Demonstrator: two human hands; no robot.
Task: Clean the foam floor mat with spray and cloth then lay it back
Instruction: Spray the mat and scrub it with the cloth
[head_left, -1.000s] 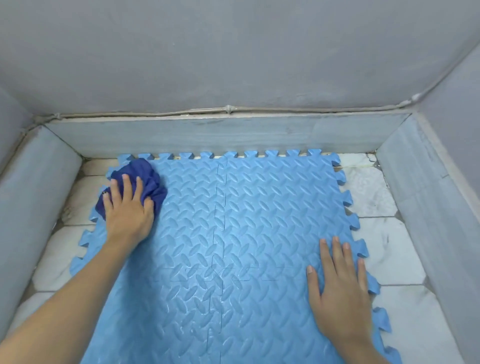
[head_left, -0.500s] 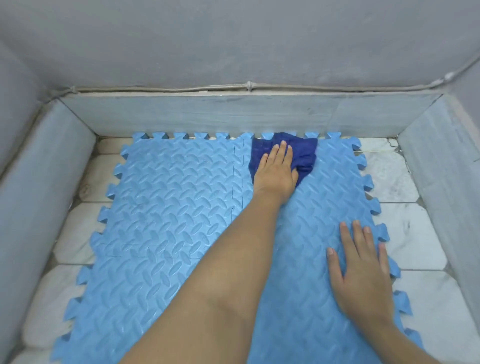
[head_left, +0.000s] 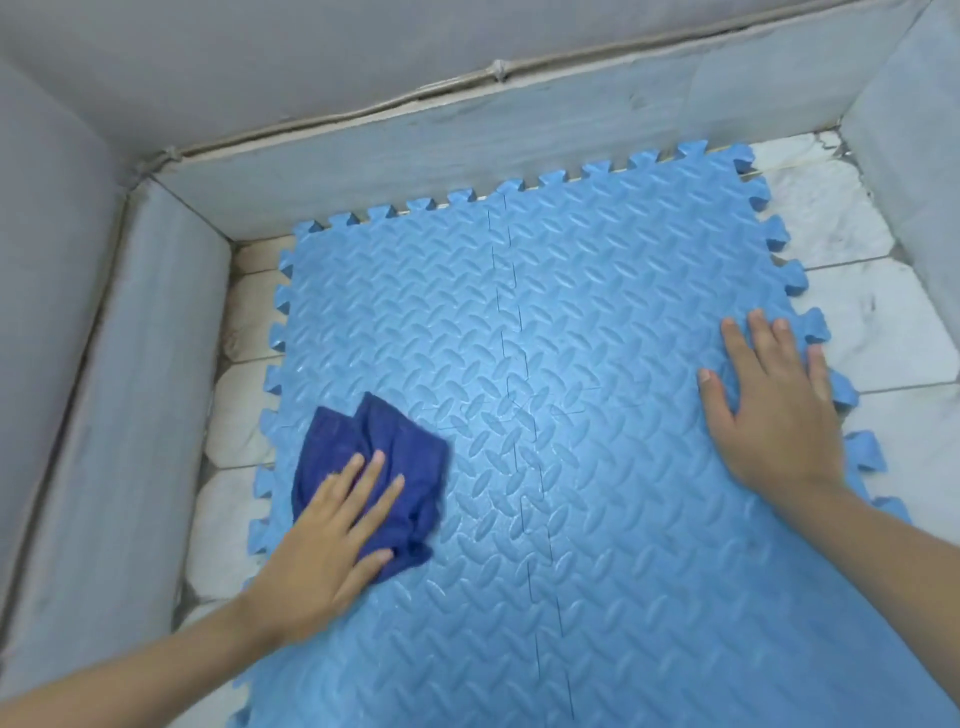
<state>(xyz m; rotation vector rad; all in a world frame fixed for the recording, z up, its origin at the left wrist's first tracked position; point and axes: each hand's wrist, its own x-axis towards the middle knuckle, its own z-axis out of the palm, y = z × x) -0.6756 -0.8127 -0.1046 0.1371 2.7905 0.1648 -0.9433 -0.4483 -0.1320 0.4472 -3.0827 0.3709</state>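
A light blue foam floor mat (head_left: 597, 322) of interlocking tiles with a ridged pattern lies flat on the tiled floor. A crumpled dark blue cloth (head_left: 410, 457) rests on its left part, near the left edge. My left hand (head_left: 327, 540) presses flat on the near side of the cloth, fingers spread over it. My right hand (head_left: 769, 410) lies palm down with fingers apart on the mat's right edge, holding nothing. No spray bottle is in view.
White marble floor tiles (head_left: 872, 332) show beside the mat on the right and left. A low grey skirting (head_left: 467, 140) and grey walls close in the far side; a grey side wall (head_left: 119, 395) runs along the left.
My left hand has swept the cloth from the mat's far middle back to the near left. The right hand stays pressed on the right edge. The camera has tilted.
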